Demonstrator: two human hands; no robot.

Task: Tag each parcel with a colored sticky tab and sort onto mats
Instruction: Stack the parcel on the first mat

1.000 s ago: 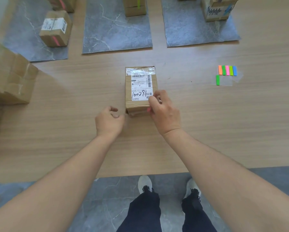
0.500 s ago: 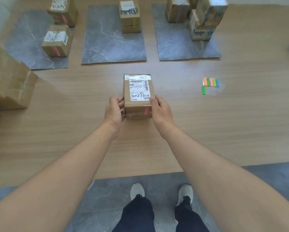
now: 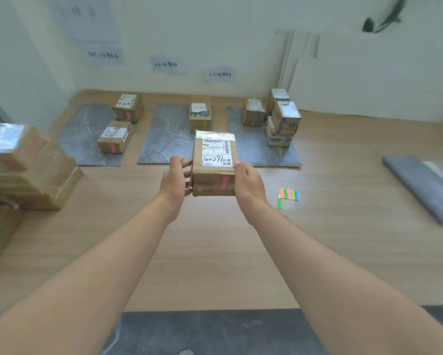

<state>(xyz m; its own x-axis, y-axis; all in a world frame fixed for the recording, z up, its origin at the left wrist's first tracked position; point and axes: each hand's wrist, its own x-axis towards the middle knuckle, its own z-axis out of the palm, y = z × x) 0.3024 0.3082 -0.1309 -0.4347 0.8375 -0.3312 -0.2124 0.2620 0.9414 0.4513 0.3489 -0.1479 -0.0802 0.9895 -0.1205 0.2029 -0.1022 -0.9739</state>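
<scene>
Parcel [image 3: 214, 162] is held up in both hands over the middle of the table [image 3: 343, 239]. It's a brown cardboard box with a white shipping label on top and a handwritten number. A pink tab [image 3: 225, 182] is stuck on the side facing the camera. The left hand [image 3: 175, 179] has its fingers curled around the left side of the box, and the right hand [image 3: 248, 184] grips the right side with the thumb up at the top edge.

Along the far edge of the table there are three grey mats. The left mat [image 3: 82, 139] has two boxes [image 3: 115, 139] on it, both showing pink tabs. The middle mat [image 3: 164, 139] has one box [image 3: 200, 115] with a green tab. The right mat [image 3: 253, 152] has a cluster of boxes [image 3: 282, 124], some of them stacked, and I can't really make out the tab colors there.

The sticky tab strip [image 3: 289, 194] (orange, green, pink, green, blue) lies on the table just right of the right hand, with one loose green tab [image 3: 279, 203] beside it. A pile of boxes [image 3: 28, 170] sits at the left edge, and a folded grey mat [image 3: 425, 185] lies near the right edge.
</scene>
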